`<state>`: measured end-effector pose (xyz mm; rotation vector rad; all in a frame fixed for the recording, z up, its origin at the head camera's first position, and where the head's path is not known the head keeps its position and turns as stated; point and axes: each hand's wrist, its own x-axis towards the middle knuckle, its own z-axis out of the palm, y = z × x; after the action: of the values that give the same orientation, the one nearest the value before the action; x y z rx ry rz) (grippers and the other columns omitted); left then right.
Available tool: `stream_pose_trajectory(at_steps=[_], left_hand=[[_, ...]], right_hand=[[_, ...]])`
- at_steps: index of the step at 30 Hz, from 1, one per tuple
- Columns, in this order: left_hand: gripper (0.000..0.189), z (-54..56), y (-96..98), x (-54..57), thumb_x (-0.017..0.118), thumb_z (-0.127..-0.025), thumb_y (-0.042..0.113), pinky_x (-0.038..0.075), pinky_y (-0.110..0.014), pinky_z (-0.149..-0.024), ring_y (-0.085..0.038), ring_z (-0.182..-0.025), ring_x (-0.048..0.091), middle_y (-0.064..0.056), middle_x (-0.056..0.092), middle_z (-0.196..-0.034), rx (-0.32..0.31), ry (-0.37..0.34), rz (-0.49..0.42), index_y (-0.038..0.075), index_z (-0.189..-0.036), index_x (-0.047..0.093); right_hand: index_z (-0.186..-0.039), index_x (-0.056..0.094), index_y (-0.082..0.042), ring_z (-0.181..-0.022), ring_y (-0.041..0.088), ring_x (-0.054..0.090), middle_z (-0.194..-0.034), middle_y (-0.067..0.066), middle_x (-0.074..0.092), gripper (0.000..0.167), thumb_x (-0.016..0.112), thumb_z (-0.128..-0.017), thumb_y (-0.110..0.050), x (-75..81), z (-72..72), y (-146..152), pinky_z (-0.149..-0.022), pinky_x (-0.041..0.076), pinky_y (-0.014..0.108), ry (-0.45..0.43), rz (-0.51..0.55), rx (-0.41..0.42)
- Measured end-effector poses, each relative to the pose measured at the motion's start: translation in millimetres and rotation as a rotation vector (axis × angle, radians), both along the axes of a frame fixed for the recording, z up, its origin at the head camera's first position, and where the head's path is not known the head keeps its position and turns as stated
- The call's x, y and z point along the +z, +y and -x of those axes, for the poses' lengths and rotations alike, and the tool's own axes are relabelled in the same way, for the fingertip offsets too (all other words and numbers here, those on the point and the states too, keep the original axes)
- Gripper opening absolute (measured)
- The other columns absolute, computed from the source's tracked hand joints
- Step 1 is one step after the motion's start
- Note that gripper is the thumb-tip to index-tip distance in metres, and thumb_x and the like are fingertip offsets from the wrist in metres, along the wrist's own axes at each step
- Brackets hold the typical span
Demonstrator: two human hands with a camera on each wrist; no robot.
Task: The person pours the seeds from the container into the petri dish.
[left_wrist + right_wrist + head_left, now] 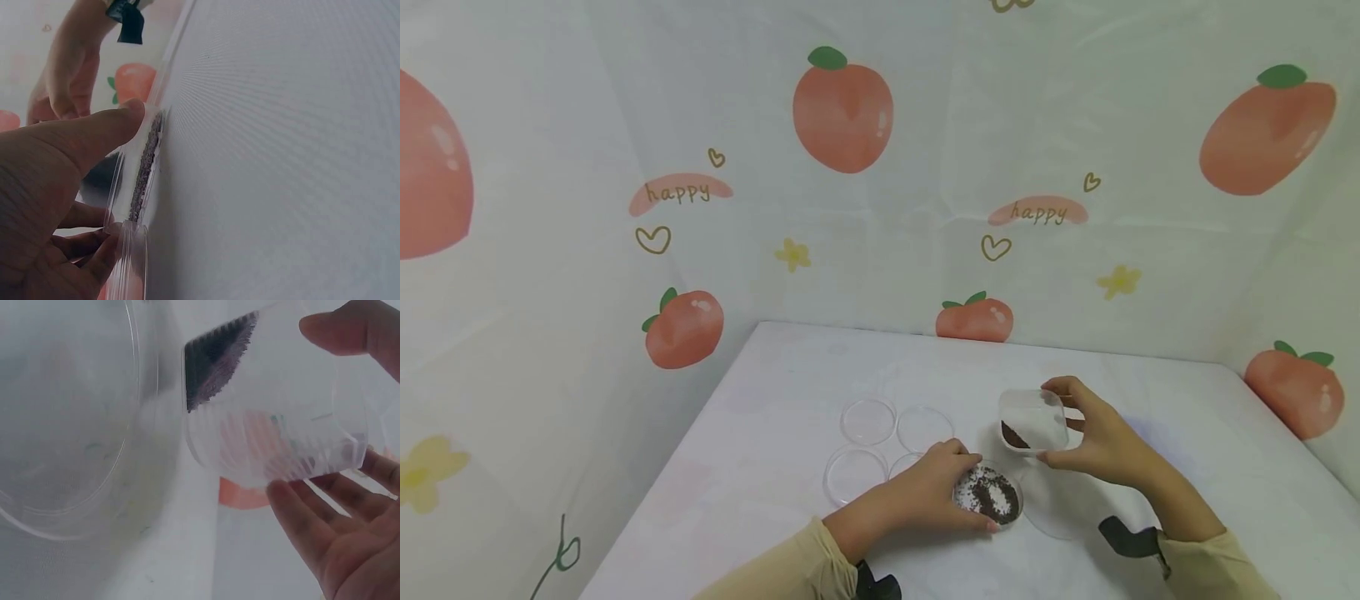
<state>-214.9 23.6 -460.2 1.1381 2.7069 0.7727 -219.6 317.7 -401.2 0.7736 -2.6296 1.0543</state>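
- The left hand [928,492] grips the filled round dish [1021,498] at its edge, thumb on the near side and fingers on the far side.
- That dish sits on the worktop [752,475], in front of the person; dark brown granules [1011,502] lie in it in uneven patches, with pale gaps between them.
- In the left wrist view, the granules show edge-on as a thin dark band through the clear wall.
- The right hand [1093,433] holds a clear squarish tub [1043,417] by its right side, with the thumb and fingers on opposite sides.
- The tub is tilted, just beyond the filled dish and slightly to its right; a dark heap [1013,435] of similar granules is gathered in its lower left corner.
- The two hands are apart, each clamped on its own container.
- Four clear round dishes [868,421] form a cluster on the worktop, left of and beyond the filled dish; the left hand partly hides one of them.
- Another clear round piece [1052,504] lies just right of the filled dish; whether it is a dish or a lid, I cannot tell.
- Beige sleeves [775,567] cover both forearms, with black straps [1127,540] near the wrists.
- Behind hangs a white backdrop [940,133] printed with red fruit, hearts, yellow flowers and "happy".
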Motion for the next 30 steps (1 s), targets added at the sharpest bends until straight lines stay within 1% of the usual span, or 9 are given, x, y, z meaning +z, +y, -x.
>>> stream_pose_trajectory(at_steps=[3,4,6,9,13,17,21,25,30], left_hand=[[0.092,1.8,0.3,-3.6,0.083,-0.082,0.066,0.048,-0.021,-0.103,-0.005,-0.119,0.052,0.004,0.058,-0.131,-0.002,-0.011,-0.008,0.012,-0.153,0.057],[0.093,2.3,0.5,-4.7,0.083,-0.082,0.066,0.048,-0.021,-0.103,-0.005,-0.119,0.052,0.004,0.058,-0.131,-0.003,-0.012,-0.009,0.012,-0.153,0.057],[0.093,2.8,0.5,-6.4,0.083,-0.082,0.067,0.048,-0.021,-0.103,-0.005,-0.118,0.052,0.004,0.058,-0.131,-0.009,-0.008,-0.008,0.012,-0.153,0.057],[0.093,2.5,0.8,-7.1,0.082,-0.083,0.067,0.048,-0.021,-0.103,-0.005,-0.119,0.052,0.004,0.058,-0.131,-0.014,-0.002,-0.003,0.012,-0.153,0.058],[0.092,0.9,0.7,-4.5,0.082,-0.083,0.067,0.048,-0.021,-0.103,-0.005,-0.118,0.052,0.004,0.058,-0.131,-0.018,-0.002,-0.002,0.011,-0.152,0.058],[0.091,0.3,0.7,-1.4,0.083,-0.083,0.065,0.048,-0.021,-0.102,-0.006,-0.116,0.052,0.002,0.058,-0.13,-0.023,0.014,0.008,0.01,-0.151,0.059],[0.091,-0.9,0.8,2.2,0.084,-0.083,0.064,0.048,-0.021,-0.103,-0.007,-0.116,0.052,0.001,0.059,-0.13,-0.023,0.008,0.008,0.009,-0.151,0.059],[0.091,-1.8,0.4,3.4,0.083,-0.084,0.064,0.048,-0.021,-0.103,-0.006,-0.117,0.052,0.002,0.058,-0.13,-0.021,-0.003,0.009,0.009,-0.152,0.058],[0.092,-3.0,-0.5,3.8,0.083,-0.083,0.064,0.048,-0.021,-0.103,-0.006,-0.117,0.052,0.002,0.058,-0.13,-0.019,-0.008,0.014,0.009,-0.152,0.057]], right_hand=[[-0.141,0.048,-0.004,-0.129,0.046,0.062,-0.141,0.016,0.059,0.087,0.1,-0.073,-0.017,-5.1,6.5,4,-0.093,0.062,0.045,-0.09,0.031,0.002],[-0.141,0.047,-0.003,-0.13,0.05,0.06,-0.142,0.018,0.058,0.086,0.099,-0.074,-0.017,-6.6,8.2,5,-0.093,0.062,0.047,-0.114,0.042,0.005],[-0.142,0.046,-0.002,-0.133,0.054,0.057,-0.144,0.019,0.056,0.085,0.098,-0.076,-0.016,-9.0,11.0,7,-0.092,0.062,0.049,-0.147,0.054,0.008],[-0.143,0.046,-0.002,-0.134,0.054,0.056,-0.144,0.02,0.054,0.083,0.096,-0.078,-0.016,-11.9,14.0,8,-0.091,0.063,0.046,-0.184,0.07,0.003],[-0.142,0.046,-0.001,-0.134,0.055,0.056,-0.144,0.022,0.054,0.081,0.094,-0.08,-0.015,-15.0,17.3,11,-0.089,0.063,0.038,-0.215,0.086,-0.002],[-0.143,0.047,-0.001,-0.134,0.055,0.056,-0.145,0.022,0.055,0.079,0.094,-0.081,-0.016,-16.9,20.2,13,-0.088,0.062,0.037,-0.231,0.088,-0.012],[-0.146,0.047,-0.003,-0.135,0.056,0.054,-0.147,0.022,0.054,0.08,0.093,-0.082,-0.019,-18.5,22.4,17,-0.09,0.062,0.042,-0.251,0.086,-0.02],[-0.152,0.045,-0.004,-0.138,0.055,0.053,-0.151,0.022,0.054,0.081,0.09,-0.087,-0.022,-23.4,24.8,19,-0.096,0.06,0.051,-0.264,0.057,-0.022],[-0.161,0.038,-0.004,-0.139,0.055,0.053,-0.155,0.026,0.052,0.087,0.085,-0.092,-0.029,-25.0,21.7,18,-0.102,0.055,0.058,-0.227,-0.015,-0.023]])
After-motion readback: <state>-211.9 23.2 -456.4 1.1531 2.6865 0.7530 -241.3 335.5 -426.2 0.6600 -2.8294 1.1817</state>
